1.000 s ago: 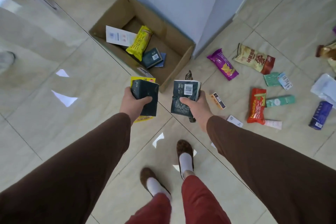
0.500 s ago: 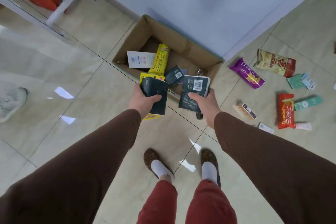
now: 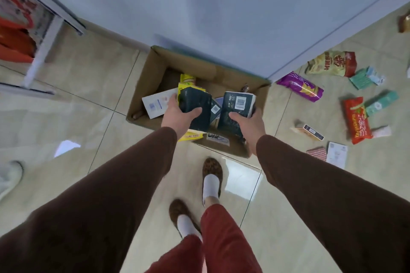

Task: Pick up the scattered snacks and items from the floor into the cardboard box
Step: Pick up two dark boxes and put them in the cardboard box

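The open cardboard box (image 3: 153,73) stands on the floor against the wall. Over it, my left hand (image 3: 176,115) grips a dark green packet (image 3: 196,104) stacked on a yellow packet (image 3: 192,135). My right hand (image 3: 249,125) grips another dark green packet (image 3: 236,106) with a white barcode label, also above the box. Inside the box lie a white card (image 3: 156,104), a yellow snack bag (image 3: 187,80) and a small dark packet (image 3: 215,108).
On the floor to the right lie a purple bag (image 3: 300,86), a yellow-red chip bag (image 3: 332,63), a red bag (image 3: 357,119), teal packets (image 3: 381,103), a small carton (image 3: 310,132) and a white card (image 3: 337,154). A white shelf frame (image 3: 42,49) stands left. My feet (image 3: 211,175) are below the box.
I have stepped closer to the box. Both hands, still gripping their packets, have moved forward from in front of the box to above its opening.
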Demonstrator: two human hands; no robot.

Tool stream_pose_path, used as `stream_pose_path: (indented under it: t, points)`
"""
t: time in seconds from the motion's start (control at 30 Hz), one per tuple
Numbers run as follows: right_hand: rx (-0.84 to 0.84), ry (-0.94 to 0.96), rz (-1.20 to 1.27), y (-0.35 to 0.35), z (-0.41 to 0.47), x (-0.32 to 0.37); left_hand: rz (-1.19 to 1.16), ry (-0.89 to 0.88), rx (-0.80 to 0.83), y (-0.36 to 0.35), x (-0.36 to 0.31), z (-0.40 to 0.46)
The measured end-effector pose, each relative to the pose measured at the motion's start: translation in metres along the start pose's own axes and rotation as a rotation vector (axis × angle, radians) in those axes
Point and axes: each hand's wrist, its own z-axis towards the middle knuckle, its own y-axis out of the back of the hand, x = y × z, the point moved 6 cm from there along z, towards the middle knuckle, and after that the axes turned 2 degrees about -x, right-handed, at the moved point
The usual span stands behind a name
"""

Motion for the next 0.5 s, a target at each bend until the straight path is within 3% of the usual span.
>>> stream_pose_path:
  t: [0.23, 0.5]
  points:
    - [-0.107, -0.028, -0.225, 0.018, 0.006, 0.0, 0.406, -0.15, 0.058, -0.006, -0.016, 0.03]
    - [-0.212, 0.112, -0.505, 0.047, -0.065, -0.015, 0.806, -0.537, 0.256, -0.024, -0.042, -0.021]
